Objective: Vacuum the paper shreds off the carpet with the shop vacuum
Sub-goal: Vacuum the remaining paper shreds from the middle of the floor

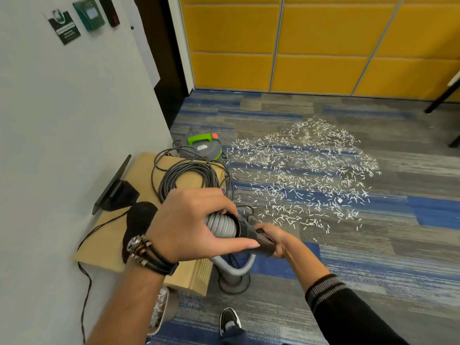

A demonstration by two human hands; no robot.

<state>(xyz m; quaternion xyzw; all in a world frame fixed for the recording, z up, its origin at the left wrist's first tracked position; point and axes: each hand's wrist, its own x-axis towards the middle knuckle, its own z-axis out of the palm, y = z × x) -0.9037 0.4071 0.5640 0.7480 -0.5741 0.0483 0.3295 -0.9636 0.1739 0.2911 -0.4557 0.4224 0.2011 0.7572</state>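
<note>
1. At centre frame, left hand [189, 225] curls round grey ribbed hose [221, 224]; right hand [276, 241] grips black nozzle [251, 235] joined to it.
2. Paper shreds [306, 175] scattered on carpet [373, 257], 1 o'clock of hands.
3. Shop vacuum [202, 146] at 11 o'clock, beside cardboard box [139, 170] with coiled cable [184, 175].

I see white paper shreds [306, 175] scattered in a wide patch on the blue-and-grey striped carpet [373, 282], from the centre to the far right. The small grey shop vacuum [202, 149] with a green handle stands upright at the far left. Its grey ribbed hose [221, 225], ending in a black nozzle [249, 232], is near me.
</note>
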